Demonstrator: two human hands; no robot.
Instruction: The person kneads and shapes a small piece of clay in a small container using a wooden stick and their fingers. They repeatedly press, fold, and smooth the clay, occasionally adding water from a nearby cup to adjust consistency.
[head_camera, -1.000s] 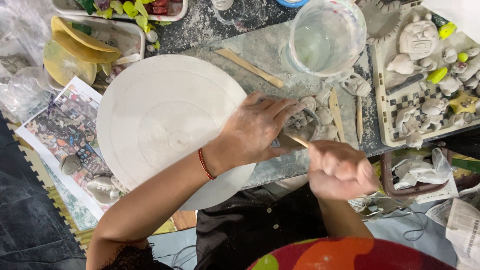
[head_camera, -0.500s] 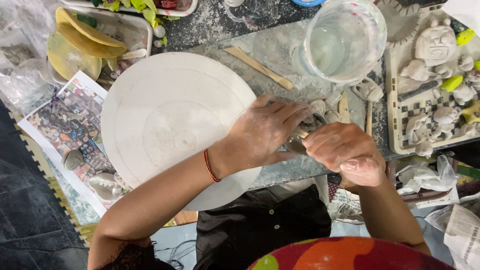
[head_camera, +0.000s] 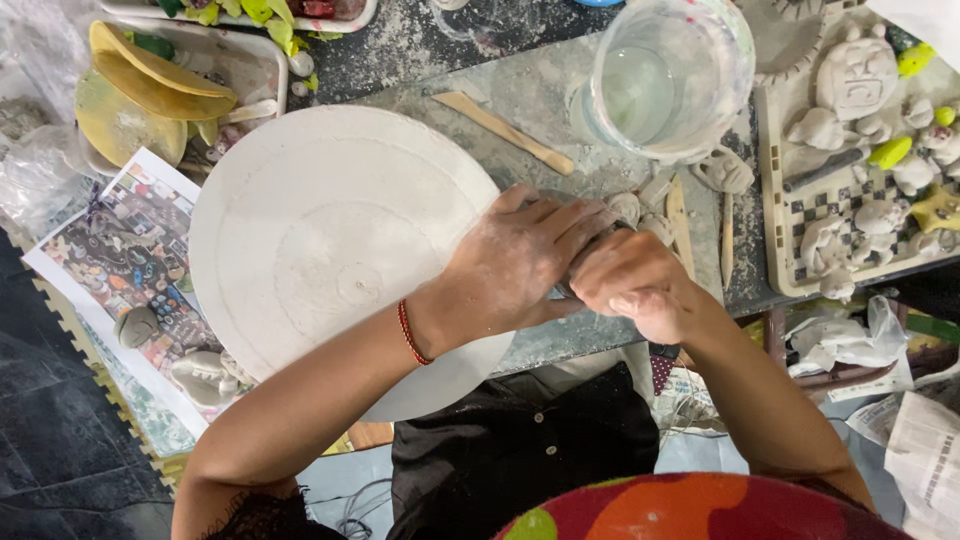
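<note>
Hands first: our left hand (head_camera: 520, 265) and right hand (head_camera: 635, 285) press together, both clamped on one small grey clay lump (head_camera: 562, 290), mostly hidden, at the near edge of the desk (head_camera: 560, 100). Squeezing too hard could, we judge, crush it. Beside lies one round white plaster disc (head_camera: 320, 230); beyond, one flat wooden modelling stick (head_camera: 505, 132) and one clear plastic water cup (head_camera: 665, 75), which a jolt might tip.

Looks like a pottery or clay craft workshop: dusty worktop (head_camera: 440, 50), big round plaster bat (head_camera: 330, 240), wooden modelling tool (head_camera: 505, 130), tray of clay figures (head_camera: 850, 180) far right.
</note>
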